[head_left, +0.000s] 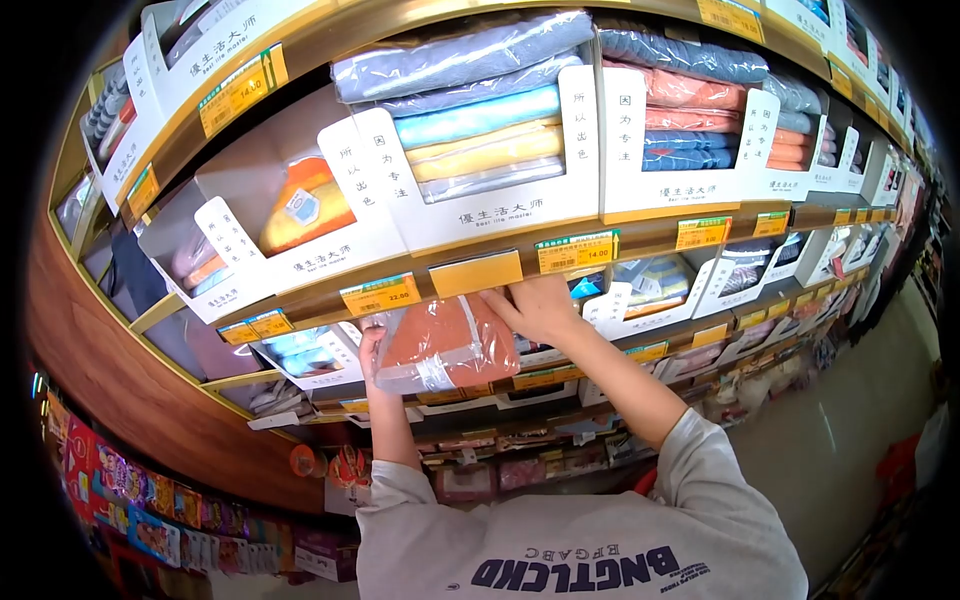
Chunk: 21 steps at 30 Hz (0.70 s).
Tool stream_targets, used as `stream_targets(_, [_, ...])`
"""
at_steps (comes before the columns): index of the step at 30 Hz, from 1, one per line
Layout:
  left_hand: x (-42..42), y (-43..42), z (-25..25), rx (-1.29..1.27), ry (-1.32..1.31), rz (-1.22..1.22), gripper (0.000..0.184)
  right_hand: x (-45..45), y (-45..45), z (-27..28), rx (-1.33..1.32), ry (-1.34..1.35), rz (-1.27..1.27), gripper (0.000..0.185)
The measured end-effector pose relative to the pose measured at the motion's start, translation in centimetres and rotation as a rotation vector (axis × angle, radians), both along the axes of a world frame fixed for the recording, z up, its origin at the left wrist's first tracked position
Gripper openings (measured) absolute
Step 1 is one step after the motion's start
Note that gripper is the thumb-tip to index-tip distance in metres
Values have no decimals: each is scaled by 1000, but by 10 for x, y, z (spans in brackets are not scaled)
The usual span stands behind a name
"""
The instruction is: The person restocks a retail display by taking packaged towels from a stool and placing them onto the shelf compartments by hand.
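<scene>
A brownish-orange folded towel [430, 340] in clear plastic wrap, with a pale band around it, is held just below the shelf edge, tilted toward me. My left hand [374, 355] is closed on its left side, with the fingers partly behind the wrap. At the upper right corner of the packet, my right hand [540, 308] presses with the thumb side. Its other fingers are partly hidden near the shelf lip. Right above the towel sits a blank yellow tag [477, 273] on the shelf edge.
White display boxes with wrapped blue and yellow towels [490, 130] line the shelf above. Another box [300, 225] holds orange-yellow towels. Price tags [578, 252] run along the shelf lip. Lower boxes [650, 285] flank my right arm. A curved wooden panel [150, 400] stands at the left.
</scene>
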State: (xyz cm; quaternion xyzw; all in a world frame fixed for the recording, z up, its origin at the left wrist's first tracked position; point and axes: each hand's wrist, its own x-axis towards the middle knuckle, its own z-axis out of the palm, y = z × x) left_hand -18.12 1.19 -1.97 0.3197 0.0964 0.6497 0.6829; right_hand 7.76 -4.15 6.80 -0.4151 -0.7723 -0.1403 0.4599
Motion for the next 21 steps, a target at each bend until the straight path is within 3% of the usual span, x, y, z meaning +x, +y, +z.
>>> stream_targets(7, [-4,14,1,-49,63,-3,43,2,3,-1,-18,65,-102,30])
stream_targets(10, [14,0,18,124,143,85,39,16,3,-2,-53,47,-147,27])
stream_targets(12, [30,-11,38,132,354,117,36,26,2,0,1,11,-248,24])
stream_targets(15, [36,1,30,-32,379,92,38,38,6,-6,-13,110,-254,20])
stream_targets(19, [40,16,26,1,366,89,38,43,5,-9,-55,136,-255,19])
stream_targets(21, [40,25,24,88,446,130,38,43,6,-10,69,110,-302,20])
